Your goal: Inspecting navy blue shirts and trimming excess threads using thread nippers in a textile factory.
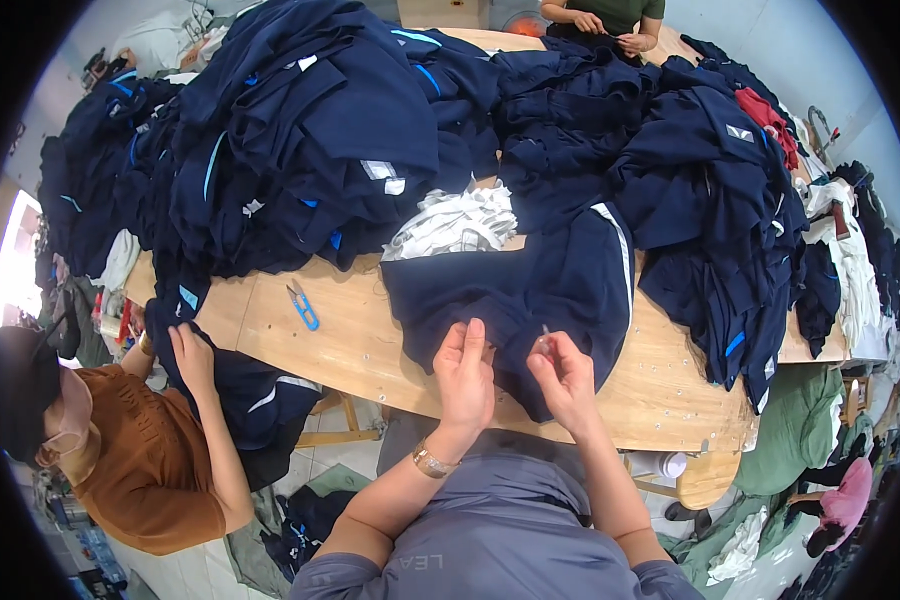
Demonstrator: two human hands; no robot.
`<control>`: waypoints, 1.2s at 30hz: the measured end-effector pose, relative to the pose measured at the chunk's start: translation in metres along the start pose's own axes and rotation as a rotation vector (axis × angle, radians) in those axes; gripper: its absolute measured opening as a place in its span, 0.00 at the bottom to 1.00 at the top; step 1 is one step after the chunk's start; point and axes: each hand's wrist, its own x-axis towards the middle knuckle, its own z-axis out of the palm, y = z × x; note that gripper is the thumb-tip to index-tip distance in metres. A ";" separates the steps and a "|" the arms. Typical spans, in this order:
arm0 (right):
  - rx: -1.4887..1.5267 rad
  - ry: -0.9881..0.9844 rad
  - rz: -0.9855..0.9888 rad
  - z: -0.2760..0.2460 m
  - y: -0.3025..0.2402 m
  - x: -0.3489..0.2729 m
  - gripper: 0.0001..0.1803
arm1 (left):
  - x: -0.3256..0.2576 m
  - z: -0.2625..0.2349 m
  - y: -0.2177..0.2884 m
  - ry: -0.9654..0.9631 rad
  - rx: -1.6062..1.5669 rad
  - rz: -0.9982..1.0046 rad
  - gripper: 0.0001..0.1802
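A navy garment [570, 265] with a white stripe down its right side lies on the table in front of me and droops over the near edge. At its near part, my left hand [465, 378] is closed, thumb against fingers, with the cloth at its fingertips. My right hand [564, 380] is pinched beside it, over the same garment. A small pale, slim thing shows at the right fingertips; it is too small to name. Blue thread snips [304, 308] lie on the wood to the left, apart from both hands.
Large heaps of navy garments [300, 130] cover the back and right of the wooden table [360, 335]. White cloth strips [455, 222] lie behind my garment. A person in brown [150, 450] handles navy cloth at left; another person's hands [610, 30] work at the far side.
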 end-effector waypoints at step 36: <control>0.220 0.131 0.229 0.017 -0.009 0.007 0.06 | 0.003 -0.019 -0.002 -0.133 -0.141 -0.433 0.08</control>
